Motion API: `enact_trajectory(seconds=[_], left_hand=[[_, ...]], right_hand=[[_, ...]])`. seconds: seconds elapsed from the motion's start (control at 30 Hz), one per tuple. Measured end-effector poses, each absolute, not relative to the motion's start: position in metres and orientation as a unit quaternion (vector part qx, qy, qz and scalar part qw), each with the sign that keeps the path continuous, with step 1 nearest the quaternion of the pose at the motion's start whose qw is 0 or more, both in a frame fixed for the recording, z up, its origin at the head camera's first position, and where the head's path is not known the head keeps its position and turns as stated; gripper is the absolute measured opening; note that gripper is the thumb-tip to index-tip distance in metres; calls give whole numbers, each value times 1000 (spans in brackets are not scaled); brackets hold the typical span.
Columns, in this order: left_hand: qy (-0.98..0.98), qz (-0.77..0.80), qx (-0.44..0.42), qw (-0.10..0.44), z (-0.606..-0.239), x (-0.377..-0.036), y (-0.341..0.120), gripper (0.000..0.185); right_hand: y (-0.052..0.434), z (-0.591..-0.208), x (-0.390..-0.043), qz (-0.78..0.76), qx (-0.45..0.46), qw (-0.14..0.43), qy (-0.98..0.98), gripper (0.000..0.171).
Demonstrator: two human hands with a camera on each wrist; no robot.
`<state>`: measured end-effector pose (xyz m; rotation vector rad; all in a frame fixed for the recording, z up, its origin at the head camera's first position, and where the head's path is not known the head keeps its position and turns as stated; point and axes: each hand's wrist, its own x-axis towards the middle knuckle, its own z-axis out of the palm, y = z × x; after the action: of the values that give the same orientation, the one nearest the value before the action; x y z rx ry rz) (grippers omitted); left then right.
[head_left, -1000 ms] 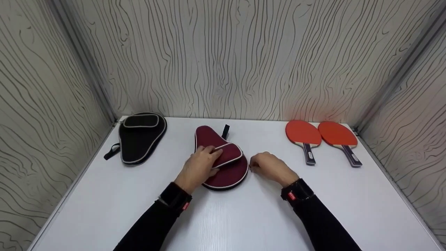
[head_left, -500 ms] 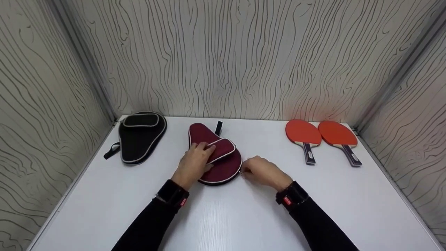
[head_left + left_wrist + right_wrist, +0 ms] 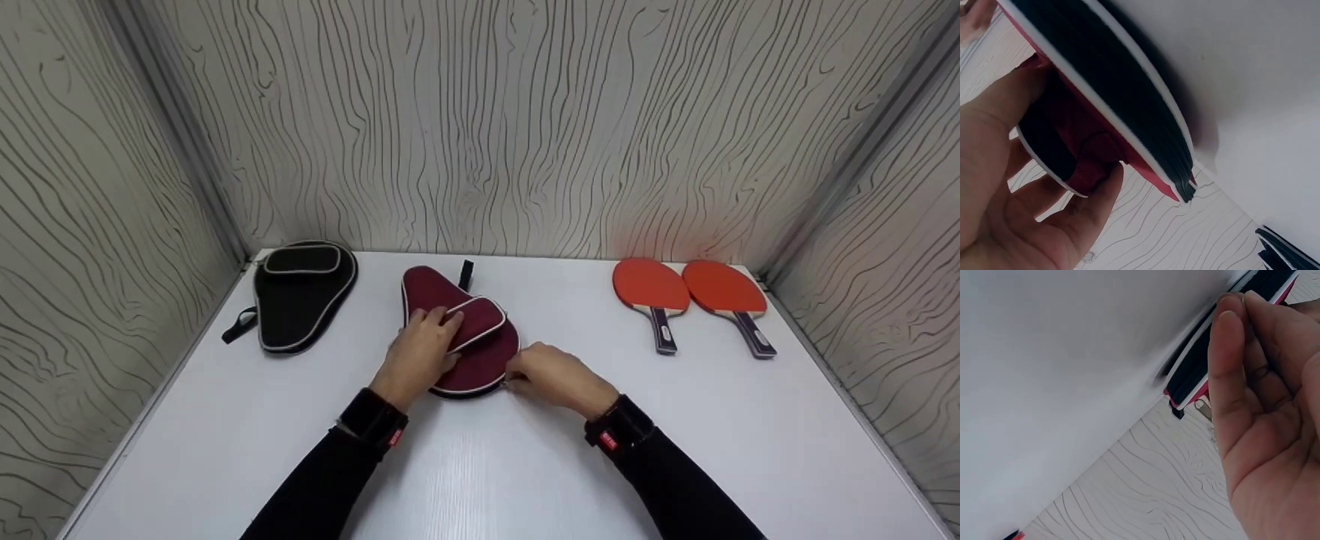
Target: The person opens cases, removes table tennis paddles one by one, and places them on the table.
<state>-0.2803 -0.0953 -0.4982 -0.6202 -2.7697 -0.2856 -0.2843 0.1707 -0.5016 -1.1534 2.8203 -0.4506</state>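
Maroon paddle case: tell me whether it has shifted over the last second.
Yes. The maroon paddle case has slid left, toward the black case and away from the two red paddles, under the left hand.

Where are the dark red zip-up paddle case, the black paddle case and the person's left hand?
Dark red fabric paddle case (image 3: 484, 358), head view, round lower part.
Black fabric paddle case (image 3: 300, 304), head view, middle of its top.
Left hand (image 3: 418, 356), head view, back of hand.

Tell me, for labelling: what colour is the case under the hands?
Maroon case with white piping, clearest in the head view.
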Motion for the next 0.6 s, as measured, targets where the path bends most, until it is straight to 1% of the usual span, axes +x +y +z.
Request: enact_trajectory(seconds=[0.13, 0.33, 0.47, 0.6], left_hand=[[-957, -128, -225, 128, -498, -278, -93, 69], [-954, -166, -236, 81, -491, -274, -89, 72], [-950, -163, -255, 78, -489, -270, -85, 70], [-950, -128, -271, 84, -488, -266, -78, 67]], right_hand=[[180, -501, -290, -141, -355, 15, 924, 18], [199, -499, -303, -135, -329, 2, 935, 13], [211, -498, -310, -129, -307, -4, 943, 9], [222, -497, -315, -124, -289, -12, 949, 9]])
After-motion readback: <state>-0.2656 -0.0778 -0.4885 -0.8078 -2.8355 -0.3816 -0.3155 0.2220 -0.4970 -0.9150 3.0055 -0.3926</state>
